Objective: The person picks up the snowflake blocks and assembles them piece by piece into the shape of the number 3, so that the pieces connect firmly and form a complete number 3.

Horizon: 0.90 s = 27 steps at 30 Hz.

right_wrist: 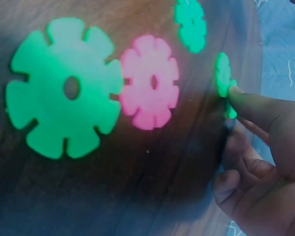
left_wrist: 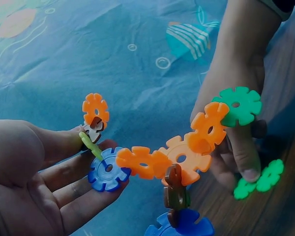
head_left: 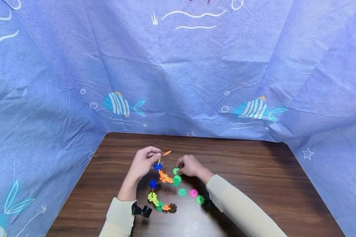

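Observation:
My left hand (head_left: 145, 161) pinches a chain of slotted plastic snowflake discs near its upper end, at a brown disc (left_wrist: 92, 132) and a yellow disc (left_wrist: 91, 147). An orange disc (left_wrist: 96, 109) sticks up above the thumb, and a blue disc (left_wrist: 108, 169) lies by the fingers. From there orange discs (head_left: 163, 178) run to a green disc (left_wrist: 241, 105), and a brown disc (left_wrist: 174, 194) branches down to another blue disc (head_left: 153, 184). Between thumb and fingers, my right hand (head_left: 190, 165) pinches bright green discs (right_wrist: 223, 73); whether they join the chain cannot be told.
The chain's lower part curves through a yellow disc (head_left: 152, 197) to a brown disc (head_left: 172, 208). Loose on the wooden table (head_left: 240, 171) are a pink disc (head_left: 193, 193), a green disc (head_left: 182, 192) and another green disc (head_left: 200, 199). Blue cloth (head_left: 181, 82) hangs behind.

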Motion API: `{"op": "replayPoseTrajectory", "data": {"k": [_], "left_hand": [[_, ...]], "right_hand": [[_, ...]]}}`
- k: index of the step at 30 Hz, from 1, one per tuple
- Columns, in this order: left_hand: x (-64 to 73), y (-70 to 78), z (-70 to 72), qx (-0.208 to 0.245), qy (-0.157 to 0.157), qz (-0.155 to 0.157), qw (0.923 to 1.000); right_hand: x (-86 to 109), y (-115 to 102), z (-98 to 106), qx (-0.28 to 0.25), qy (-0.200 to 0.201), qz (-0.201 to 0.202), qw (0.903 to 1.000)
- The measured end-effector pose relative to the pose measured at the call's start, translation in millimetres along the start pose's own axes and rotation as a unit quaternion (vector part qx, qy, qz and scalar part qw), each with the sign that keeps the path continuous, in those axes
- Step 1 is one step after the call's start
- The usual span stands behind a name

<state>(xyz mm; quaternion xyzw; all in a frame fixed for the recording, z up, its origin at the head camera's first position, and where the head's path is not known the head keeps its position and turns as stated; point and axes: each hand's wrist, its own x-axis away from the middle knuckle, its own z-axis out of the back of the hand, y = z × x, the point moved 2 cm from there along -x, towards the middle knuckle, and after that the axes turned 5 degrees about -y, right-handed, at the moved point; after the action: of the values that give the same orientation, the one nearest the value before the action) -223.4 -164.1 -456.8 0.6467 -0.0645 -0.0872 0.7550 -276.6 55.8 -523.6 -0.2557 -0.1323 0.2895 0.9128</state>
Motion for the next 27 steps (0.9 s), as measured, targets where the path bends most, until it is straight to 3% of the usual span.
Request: {"op": "replayPoseTrajectory", "data": {"k": [6, 11, 14, 17, 21, 27], "left_hand": [[-0.1, 1.6, -0.9, -0.012, 0.009, -0.007, 0.9999], [-1.2, 0.9, -2.1, -0.027, 0.020, -0.010, 0.9994], [-1.6, 0.6, -2.4, -0.025, 0.024, -0.015, 0.9993], [-1.5, 1.0, -3.0, -0.024, 0.029, -0.020, 0.9991], [-0.6, 3.0, -4.3, -0.022, 0.036, -0.025, 0.9988], [-0.3, 4.3, -5.1, -0.026, 0.044, -0.023, 0.9984]], "right_hand": [[3.5, 3.1, 8.7, -0.051, 0.016, -0.026, 0.9982], [9.0, -1.7, 25.2, -0.124, 0.067, -0.022, 0.9897], [13.9, -11.3, 40.4, -0.175, 0.117, -0.009, 0.9775], [20.3, -21.9, 55.8, -0.233, 0.163, 0.017, 0.9584], [27.3, -34.9, 70.2, -0.279, 0.194, 0.056, 0.9387], [29.8, -44.0, 76.0, -0.270, 0.191, 0.063, 0.9415]]}}
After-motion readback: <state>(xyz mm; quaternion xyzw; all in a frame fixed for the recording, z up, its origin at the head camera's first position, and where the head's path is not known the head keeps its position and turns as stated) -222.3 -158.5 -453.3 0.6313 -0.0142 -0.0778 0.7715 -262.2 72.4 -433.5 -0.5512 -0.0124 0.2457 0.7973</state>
